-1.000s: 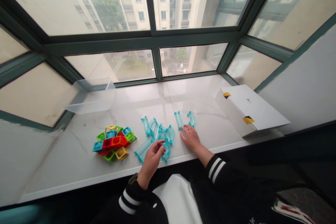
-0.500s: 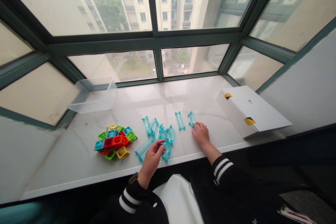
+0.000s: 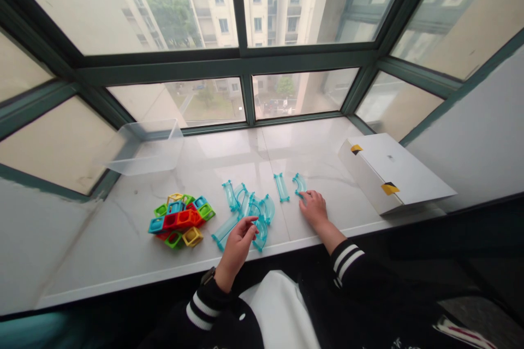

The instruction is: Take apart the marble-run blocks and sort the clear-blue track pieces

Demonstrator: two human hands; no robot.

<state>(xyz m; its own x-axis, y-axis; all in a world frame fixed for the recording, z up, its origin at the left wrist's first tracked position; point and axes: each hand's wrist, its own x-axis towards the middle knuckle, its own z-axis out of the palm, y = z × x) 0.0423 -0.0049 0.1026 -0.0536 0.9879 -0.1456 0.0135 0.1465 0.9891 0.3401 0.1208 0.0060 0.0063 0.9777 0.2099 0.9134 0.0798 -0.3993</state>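
Above the pile of clear turquoise track pieces (image 3: 246,206), near the sill's front edge, is my left hand (image 3: 238,240). Its thumb and index finger are apart, with nothing visible between them. My right hand (image 3: 314,208) lies palm down farther right, its fingertips closed at the near end of a curved turquoise track piece (image 3: 301,181). That end is partly hidden by the fingers. A straight turquoise track piece (image 3: 281,187) lies flat just left of the curved one, with a small gap between them.
Left of the track pile sits a heap of red, green, blue and yellow frame-like blocks (image 3: 184,219). A clear plastic bin (image 3: 151,161) stands at the back left. On the right is a white box (image 3: 403,174) with yellow-and-black tape. Windows enclose the white sill (image 3: 213,152).
Both hands and the track pieces keep their places on the sill. The whole view shifts very slightly.
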